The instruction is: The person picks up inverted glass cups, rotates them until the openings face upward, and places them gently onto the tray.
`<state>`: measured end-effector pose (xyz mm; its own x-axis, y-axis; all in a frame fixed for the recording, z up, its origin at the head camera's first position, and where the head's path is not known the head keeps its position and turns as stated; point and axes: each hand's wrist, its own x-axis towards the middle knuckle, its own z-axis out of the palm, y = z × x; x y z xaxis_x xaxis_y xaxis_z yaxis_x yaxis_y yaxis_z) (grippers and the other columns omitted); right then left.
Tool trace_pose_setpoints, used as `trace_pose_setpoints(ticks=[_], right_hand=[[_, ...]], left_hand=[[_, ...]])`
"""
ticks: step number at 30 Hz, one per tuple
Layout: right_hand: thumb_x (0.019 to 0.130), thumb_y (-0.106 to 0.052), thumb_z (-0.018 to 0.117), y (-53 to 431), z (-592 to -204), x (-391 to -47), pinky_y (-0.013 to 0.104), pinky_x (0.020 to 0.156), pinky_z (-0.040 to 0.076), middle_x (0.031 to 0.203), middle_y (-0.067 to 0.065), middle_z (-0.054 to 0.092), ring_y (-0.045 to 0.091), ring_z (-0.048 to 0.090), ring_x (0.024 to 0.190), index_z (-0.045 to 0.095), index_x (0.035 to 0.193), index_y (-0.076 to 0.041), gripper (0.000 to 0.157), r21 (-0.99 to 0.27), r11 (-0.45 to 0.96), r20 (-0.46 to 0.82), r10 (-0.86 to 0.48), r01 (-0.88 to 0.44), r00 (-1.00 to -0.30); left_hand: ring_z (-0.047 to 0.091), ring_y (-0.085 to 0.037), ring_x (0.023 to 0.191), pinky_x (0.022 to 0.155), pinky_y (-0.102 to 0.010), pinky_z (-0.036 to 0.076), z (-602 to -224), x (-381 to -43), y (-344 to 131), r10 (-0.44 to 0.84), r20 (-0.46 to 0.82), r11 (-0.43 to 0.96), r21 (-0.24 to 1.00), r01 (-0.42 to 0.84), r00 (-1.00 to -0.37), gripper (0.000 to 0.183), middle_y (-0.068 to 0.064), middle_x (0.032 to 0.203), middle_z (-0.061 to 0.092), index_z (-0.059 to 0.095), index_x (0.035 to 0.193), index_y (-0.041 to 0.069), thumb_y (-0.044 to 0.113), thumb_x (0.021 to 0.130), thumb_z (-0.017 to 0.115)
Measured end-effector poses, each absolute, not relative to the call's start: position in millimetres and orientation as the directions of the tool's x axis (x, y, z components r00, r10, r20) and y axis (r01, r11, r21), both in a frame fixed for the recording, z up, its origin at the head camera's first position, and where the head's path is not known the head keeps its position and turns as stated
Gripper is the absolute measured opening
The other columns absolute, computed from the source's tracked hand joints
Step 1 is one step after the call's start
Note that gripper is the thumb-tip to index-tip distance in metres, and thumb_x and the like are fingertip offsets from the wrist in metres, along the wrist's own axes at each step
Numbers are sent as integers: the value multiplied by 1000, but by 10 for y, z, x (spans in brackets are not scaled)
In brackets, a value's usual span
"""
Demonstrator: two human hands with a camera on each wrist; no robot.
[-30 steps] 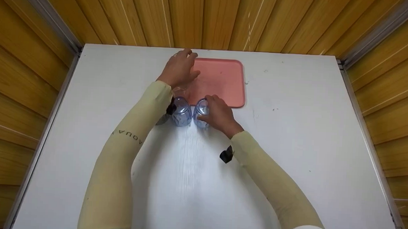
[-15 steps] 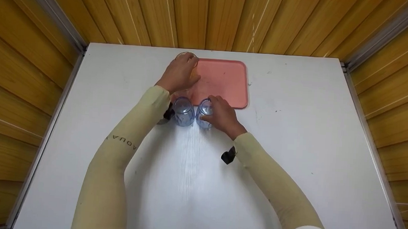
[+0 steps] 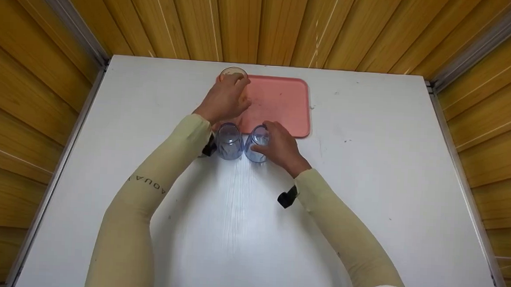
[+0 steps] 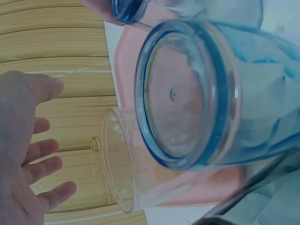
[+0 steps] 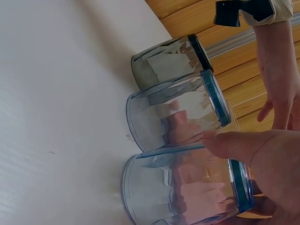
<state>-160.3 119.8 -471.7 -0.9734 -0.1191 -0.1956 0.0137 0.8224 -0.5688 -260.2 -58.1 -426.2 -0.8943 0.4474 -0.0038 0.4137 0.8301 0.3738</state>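
Observation:
My left hand (image 3: 223, 99) is over the tray's left end, close to an amber-rimmed glass (image 3: 234, 70). In the left wrist view its fingers are spread and loosely bent, with nothing between them. A clear glass (image 4: 119, 159) stands just in front of the amber one, mostly under my hand in the head view. My right hand (image 3: 281, 148) holds a blue glass (image 3: 255, 151) between thumb and fingers. That glass is upside down on the white table. Another inverted blue glass (image 3: 229, 143) stands beside it, then a greyish glass (image 5: 166, 65), largely hidden by my left arm in the head view.
A pink tray (image 3: 283, 105) lies behind the glasses near the table's back edge. White tabletop (image 3: 368, 167) extends to both sides and in front. Wood-patterned panels (image 3: 279, 26) enclose the back and sides.
My left hand has drawn back slightly toward me, and more of the amber-rimmed glass shows beyond its fingers. My right hand stays at the same blue glass.

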Motion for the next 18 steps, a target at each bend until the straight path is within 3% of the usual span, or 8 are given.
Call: trace_pose_setpoints(ticks=[18], right_hand=[[81,-41,76,1399,-4708,-1536,40,112,40,147,4,45,21,45,133,38,146,-14,80,-676,733,-198,-73,82,-978]], left_hand=[[36,-25,142,114,-45,36,-4271,-2494,-576,443,-6,809,434,396,-897,61,-2,156,32,41,145,22,38,91,62]])
